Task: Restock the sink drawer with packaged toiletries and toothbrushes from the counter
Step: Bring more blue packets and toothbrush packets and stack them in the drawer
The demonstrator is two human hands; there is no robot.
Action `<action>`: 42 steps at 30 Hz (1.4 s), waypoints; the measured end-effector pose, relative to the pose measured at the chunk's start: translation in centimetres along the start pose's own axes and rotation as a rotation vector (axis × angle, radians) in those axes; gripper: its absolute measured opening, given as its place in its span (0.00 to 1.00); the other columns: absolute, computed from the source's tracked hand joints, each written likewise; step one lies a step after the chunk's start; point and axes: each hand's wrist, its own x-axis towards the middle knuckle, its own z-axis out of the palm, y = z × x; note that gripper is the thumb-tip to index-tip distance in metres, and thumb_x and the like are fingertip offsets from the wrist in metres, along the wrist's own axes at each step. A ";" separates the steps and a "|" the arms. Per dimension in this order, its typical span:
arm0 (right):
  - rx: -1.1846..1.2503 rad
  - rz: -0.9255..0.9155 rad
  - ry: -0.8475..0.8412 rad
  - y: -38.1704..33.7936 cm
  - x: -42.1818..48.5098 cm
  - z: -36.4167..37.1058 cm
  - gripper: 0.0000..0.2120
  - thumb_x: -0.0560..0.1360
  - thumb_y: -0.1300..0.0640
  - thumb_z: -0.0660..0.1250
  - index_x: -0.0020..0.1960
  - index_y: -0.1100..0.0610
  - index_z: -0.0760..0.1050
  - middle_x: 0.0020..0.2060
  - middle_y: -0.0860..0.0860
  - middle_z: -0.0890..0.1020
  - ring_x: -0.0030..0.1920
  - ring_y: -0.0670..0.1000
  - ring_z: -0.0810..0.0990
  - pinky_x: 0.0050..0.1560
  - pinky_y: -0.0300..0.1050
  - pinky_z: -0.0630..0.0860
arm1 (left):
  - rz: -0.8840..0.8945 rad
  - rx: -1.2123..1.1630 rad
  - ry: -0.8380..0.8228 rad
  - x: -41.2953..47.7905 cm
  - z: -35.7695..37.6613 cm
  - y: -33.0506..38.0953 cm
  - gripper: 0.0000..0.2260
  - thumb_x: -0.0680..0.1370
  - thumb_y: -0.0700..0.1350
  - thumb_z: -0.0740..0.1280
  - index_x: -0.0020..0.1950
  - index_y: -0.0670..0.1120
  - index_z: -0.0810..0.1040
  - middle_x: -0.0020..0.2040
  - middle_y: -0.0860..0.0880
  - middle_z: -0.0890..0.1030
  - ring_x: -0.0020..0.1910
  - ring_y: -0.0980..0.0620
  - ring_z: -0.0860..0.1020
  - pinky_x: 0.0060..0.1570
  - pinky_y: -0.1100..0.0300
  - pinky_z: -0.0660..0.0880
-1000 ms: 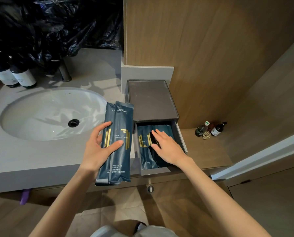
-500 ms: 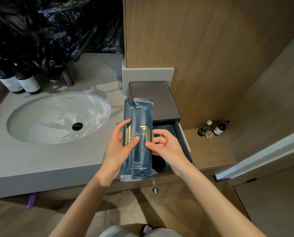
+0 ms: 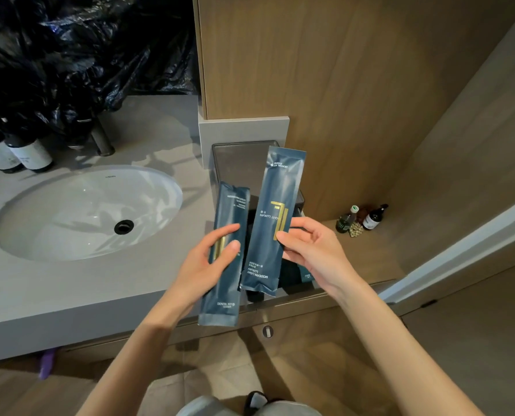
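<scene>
Your left hand (image 3: 203, 267) gripped the left packet (image 3: 229, 205) near its middle, thumb across the front and fingers curled behind. Your right hand (image 3: 316, 253) pinched the right packet (image 3: 280, 187) by its right edge, thumb in front, fingers behind.

Both packets stood roughly upright, side by side. The right one sat higher and leaned a little to the right. Whether their lower edges touched, you could not tell.

They hung above the open drawer (image 3: 298, 291), which stuck out of a grey box (image 3: 241, 163) at the counter's (image 3: 55, 295) right edge. Stored packets (image 3: 305, 273) lay dark inside, mostly hidden behind your hands.

The step looked like parting the pair so the right packet could go in first. It would have gone best turned flat, its length along the drawer. It would then be lowered onto the stored packets and released only once it rested there. The glossy wrap probably slid easily, so a firm pinch suited it. The left packet needed holding clear of the drawer's near wall.

The sink (image 3: 85, 211) lay to the left, with bottles (image 3: 25, 154) at the counter's back left corner.
</scene>
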 end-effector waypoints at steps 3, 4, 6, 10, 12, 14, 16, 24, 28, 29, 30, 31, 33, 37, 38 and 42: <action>0.011 -0.022 -0.009 0.5 -0.1 1.1 0.11 0.74 0.64 0.70 0.56 0.61 0.77 0.47 0.57 0.84 0.46 0.52 0.85 0.44 0.41 0.81 | -0.053 -0.119 -0.034 -0.6 1.5 0.2 0.13 0.72 0.54 0.68 0.56 0.59 0.77 0.52 0.67 0.81 0.55 0.66 0.78 0.52 0.70 0.75; -0.002 -0.037 -0.010 0.7 -0.1 1.3 0.10 0.74 0.63 0.71 0.55 0.60 0.78 0.46 0.56 0.84 0.46 0.51 0.84 0.46 0.42 0.81 | -0.059 -0.126 -0.035 -0.6 1.7 0.3 0.11 0.73 0.51 0.69 0.55 0.58 0.78 0.50 0.65 0.82 0.53 0.64 0.80 0.50 0.68 0.76; -0.036 -0.058 -0.007 0.8 -0.2 1.6 0.08 0.73 0.63 0.71 0.53 0.59 0.78 0.44 0.54 0.84 0.46 0.51 0.84 0.49 0.44 0.82 | -0.047 -0.100 -0.037 -0.8 1.9 0.4 0.08 0.74 0.47 0.70 0.53 0.56 0.79 0.49 0.62 0.83 0.49 0.62 0.81 0.48 0.68 0.76; -0.100 -0.133 0.022 0.8 -0.2 1.7 0.13 0.72 0.63 0.72 0.55 0.57 0.76 0.42 0.53 0.82 0.45 0.51 0.84 0.47 0.45 0.82 | -0.039 -0.067 -0.015 -0.8 1.6 0.3 0.08 0.74 0.45 0.72 0.53 0.51 0.80 0.47 0.57 0.84 0.46 0.62 0.81 0.44 0.70 0.75; -0.274 -0.271 0.128 1.0 -0.1 1.5 0.22 0.70 0.62 0.74 0.60 0.52 0.71 0.47 0.51 0.79 0.47 0.48 0.82 0.46 0.40 0.79 | -0.001 0.022 0.002 -0.6 1.0 0.1 0.08 0.74 0.45 0.72 0.52 0.50 0.80 0.47 0.56 0.84 0.45 0.63 0.80 0.43 0.71 0.74; -0.668 -0.500 0.269 0.9 -0.2 0.9 0.30 0.69 0.57 0.75 0.66 0.50 0.66 0.56 0.48 0.73 0.56 0.47 0.74 0.53 0.37 0.75 | 0.046 0.193 0.013 -0.2 0.0 -0.1 0.08 0.73 0.48 0.73 0.51 0.51 0.79 0.48 0.56 0.83 0.46 0.61 0.80 0.44 0.67 0.75; -1.096 -0.773 0.298 0.3 -0.5 0.4 0.30 0.71 0.54 0.74 0.69 0.50 0.67 0.63 0.49 0.71 0.63 0.48 0.67 0.62 0.40 0.69 | 0.105 0.405 0.018 0.2 -1.2 -0.1 0.08 0.72 0.51 0.73 0.49 0.54 0.78 0.47 0.58 0.80 0.45 0.59 0.78 0.42 0.64 0.73; -1.581 -0.849 -0.190 -1.6 0.8 1.7 0.11 0.77 0.53 0.66 0.58 0.52 0.77 0.51 0.49 0.83 0.53 0.51 0.80 0.63 0.52 0.73 | 0.343 0.832 -0.057 0.4 -2.9 1.9 0.10 0.74 0.53 0.70 0.54 0.54 0.77 0.52 0.59 0.76 0.45 0.55 0.77 0.41 0.57 0.73; -1.490 -0.710 -0.215 -1.8 0.5 1.7 0.10 0.78 0.51 0.64 0.59 0.50 0.76 0.52 0.46 0.83 0.51 0.49 0.81 0.50 0.49 0.79 | 0.368 0.863 -0.045 0.2 -3.1 2.3 0.10 0.74 0.55 0.70 0.54 0.56 0.77 0.52 0.61 0.75 0.46 0.57 0.77 0.37 0.66 0.66; -1.460 -0.678 -0.220 -1.9 0.5 1.3 0.11 0.78 0.51 0.64 0.59 0.49 0.76 0.52 0.46 0.83 0.50 0.48 0.81 0.49 0.48 0.79 | 0.369 0.829 -0.041 0.2 -3.3 2.3 0.11 0.73 0.56 0.70 0.53 0.56 0.77 0.51 0.61 0.75 0.46 0.58 0.76 0.37 0.68 0.66; -1.419 -0.641 -0.227 -2.0 0.5 1.0 0.11 0.78 0.51 0.64 0.59 0.49 0.77 0.51 0.46 0.83 0.49 0.47 0.81 0.48 0.47 0.79 | 0.361 0.785 -0.031 0.3 -3.5 2.3 0.12 0.72 0.57 0.71 0.52 0.56 0.77 0.50 0.61 0.75 0.45 0.59 0.76 0.39 0.70 0.66; -1.371 -0.591 -0.231 -2.1 0.5 0.6 0.11 0.78 0.51 0.65 0.59 0.50 0.77 0.51 0.46 0.83 0.48 0.47 0.81 0.48 0.47 0.79 | 0.345 0.734 -0.008 0.4 -3.7 2.2 0.11 0.72 0.57 0.71 0.51 0.56 0.77 0.49 0.61 0.75 0.45 0.60 0.75 0.40 0.70 0.67; -1.254 -0.468 -0.223 -2.3 0.5 -0.6 0.12 0.77 0.52 0.65 0.61 0.50 0.77 0.52 0.46 0.82 0.49 0.46 0.80 0.49 0.46 0.79 | 0.315 0.621 0.081 0.8 -4.3 1.8 0.07 0.74 0.54 0.69 0.50 0.55 0.78 0.48 0.59 0.76 0.45 0.61 0.75 0.45 0.70 0.69; -1.087 -0.258 -0.190 -1.6 0.9 -3.5 0.10 0.77 0.54 0.66 0.56 0.53 0.80 0.50 0.46 0.83 0.51 0.45 0.80 0.52 0.42 0.76 | 0.247 0.461 0.250 1.0 -5.2 1.0 0.09 0.77 0.39 0.67 0.53 0.51 0.79 0.52 0.55 0.78 0.46 0.65 0.73 0.46 0.77 0.67; -1.061 -0.213 -0.173 -1.2 1.0 -4.2 0.09 0.77 0.54 0.66 0.56 0.54 0.80 0.50 0.47 0.83 0.52 0.45 0.79 0.53 0.42 0.75 | 0.201 0.382 0.265 0.9 -5.3 1.0 0.11 0.77 0.36 0.67 0.54 0.50 0.79 0.52 0.56 0.78 0.46 0.65 0.75 0.45 0.78 0.67; -0.925 0.033 -0.107 0.5 1.5 -5.8 0.11 0.78 0.57 0.65 0.59 0.54 0.80 0.54 0.50 0.84 0.55 0.47 0.81 0.59 0.47 0.76 | 0.023 0.076 0.237 1.1 -5.7 -0.2 0.12 0.76 0.38 0.69 0.54 0.53 0.80 0.51 0.68 0.78 0.49 0.51 0.78 0.58 0.57 0.75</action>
